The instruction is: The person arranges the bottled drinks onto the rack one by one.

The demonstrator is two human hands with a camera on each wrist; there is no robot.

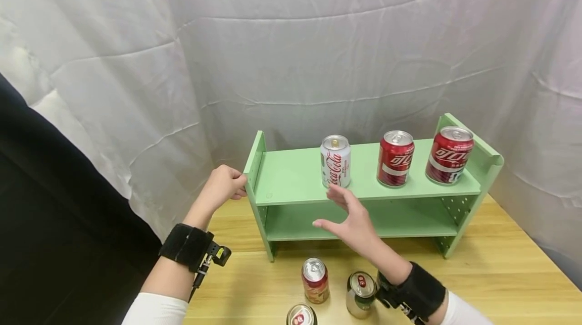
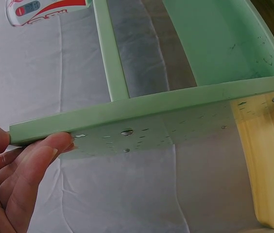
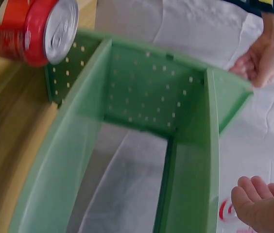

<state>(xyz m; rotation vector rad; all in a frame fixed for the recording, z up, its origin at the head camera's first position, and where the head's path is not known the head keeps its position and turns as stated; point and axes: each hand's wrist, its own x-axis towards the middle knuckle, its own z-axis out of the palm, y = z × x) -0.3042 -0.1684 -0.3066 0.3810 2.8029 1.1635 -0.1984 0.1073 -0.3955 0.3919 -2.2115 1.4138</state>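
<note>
Gripping green shelf (image 1: 291, 176) edge, left hand (image 1: 223, 186), right hand (image 1: 352, 219) spread, near white can (image 1: 335, 161)

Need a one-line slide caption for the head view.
Left hand grips green shelf side panel; open right hand hovers before white Coca-Cola can.

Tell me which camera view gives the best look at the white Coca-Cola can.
The head view: the white Coca-Cola can stands whole and upright on the green shelf, logo readable. The left wrist view catches only a cropped piece at the top edge; the right wrist view shows a sliver beside the right hand.
</note>
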